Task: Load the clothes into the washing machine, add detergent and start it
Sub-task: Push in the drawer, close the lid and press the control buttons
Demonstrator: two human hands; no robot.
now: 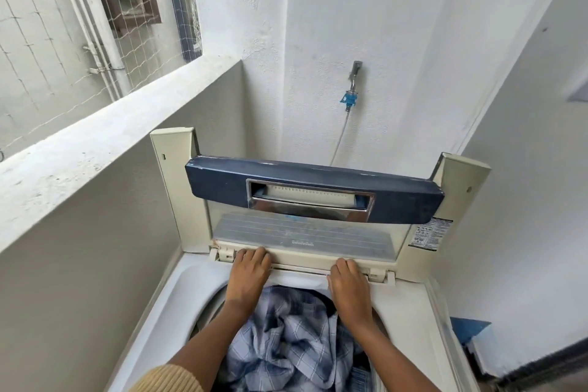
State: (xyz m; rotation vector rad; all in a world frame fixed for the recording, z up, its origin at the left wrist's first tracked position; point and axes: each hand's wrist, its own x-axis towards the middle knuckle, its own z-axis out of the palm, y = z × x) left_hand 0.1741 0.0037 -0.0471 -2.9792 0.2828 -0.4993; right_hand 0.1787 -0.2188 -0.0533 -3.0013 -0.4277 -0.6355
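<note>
Watching the head feed, I see both hands at the back of the washing machine [152, 312], on its folded lid [302, 232], which stands raised against the wall. The left hand [251, 267] has its fingers [251, 253] curled over the lid's cream lower edge near the left hinge. The right hand [348, 280] grips the same edge further right (fingertips hidden behind it on both sides). The clothes [296, 337], a blue checked bundle, lie in the drum under the wrists. Behind, a tap [356, 68] with a blue fitting meets a thin hose [340, 140] that drops behind the lid. A tan sleeve [165, 379] shows lower left.
</note>
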